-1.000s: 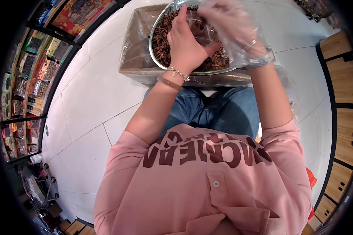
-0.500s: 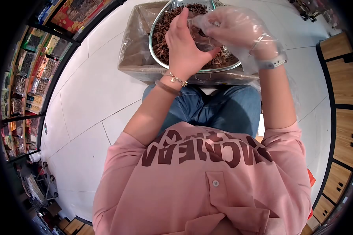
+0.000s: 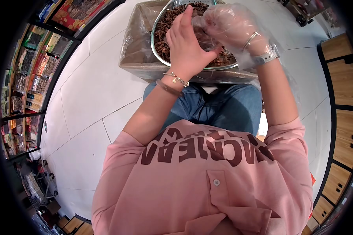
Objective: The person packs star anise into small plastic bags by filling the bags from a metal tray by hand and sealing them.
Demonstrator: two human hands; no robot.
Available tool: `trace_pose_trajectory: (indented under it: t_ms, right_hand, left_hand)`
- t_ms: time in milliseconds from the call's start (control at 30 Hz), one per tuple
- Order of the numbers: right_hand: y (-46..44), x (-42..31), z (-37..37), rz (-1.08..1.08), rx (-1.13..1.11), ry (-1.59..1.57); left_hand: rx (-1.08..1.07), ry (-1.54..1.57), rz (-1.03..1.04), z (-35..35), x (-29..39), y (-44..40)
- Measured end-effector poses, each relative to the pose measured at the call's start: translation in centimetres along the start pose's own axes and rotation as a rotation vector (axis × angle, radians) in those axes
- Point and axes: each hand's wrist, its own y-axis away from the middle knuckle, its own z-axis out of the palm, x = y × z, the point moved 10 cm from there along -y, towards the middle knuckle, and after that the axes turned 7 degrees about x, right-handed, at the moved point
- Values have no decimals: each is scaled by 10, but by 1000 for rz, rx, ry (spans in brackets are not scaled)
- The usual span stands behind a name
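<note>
The left hand (image 3: 188, 49) is palm down and curved, its thumb spread apart from the fingers. Clear plastic (image 3: 203, 36) containing brown material lies between thumb and fingers; whether the hand grips it cannot be determined. The right hand (image 3: 227, 28) is covered by a loose, transparent plastic covering (image 3: 244, 58). Its fingers are bent and drawn inward beside the clear plastic; their grasp cannot be confirmed.

Both hands are located above a rimmed tray (image 3: 157, 53). The tray contains brown dried pieces (image 3: 164, 35) and rests at the opening of a carton (image 3: 135, 56) lined with transparent film. The carton is positioned on the pale tiled floor (image 3: 82, 102), directly forward of the knees in blue jeans (image 3: 233, 103).

The left wrist carries a charm bracelet (image 3: 175, 79) and a plain bangle (image 3: 168, 87). The right wrist carries a band (image 3: 266, 56) with a pale strap.

Shelving (image 3: 35, 78) with packaged goods stands at the left. Wood-faced cabinets (image 3: 345, 129) stand at the right. A wheeled cart (image 3: 37, 186) is at the lower left.
</note>
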Motion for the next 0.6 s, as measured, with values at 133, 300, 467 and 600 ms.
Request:
trace_pose_trajectory:
  t_ms: [133,300,467,600]
  right_hand:
    - [-2,-2,-21,4,27,81]
    - [6,17,-47,118,142,-267]
    - [0,-13,-53,-46,102,-26]
    - [1,-29,-22,-181,-198,37]
  left_hand:
    - [11,-63,-16,-6,1,-2]
    - [5,-15,-78,-8,-9,-2]
    - [-12,0,-38,-14,3,-5]
    - [-17,4,29,-15,15,-7]
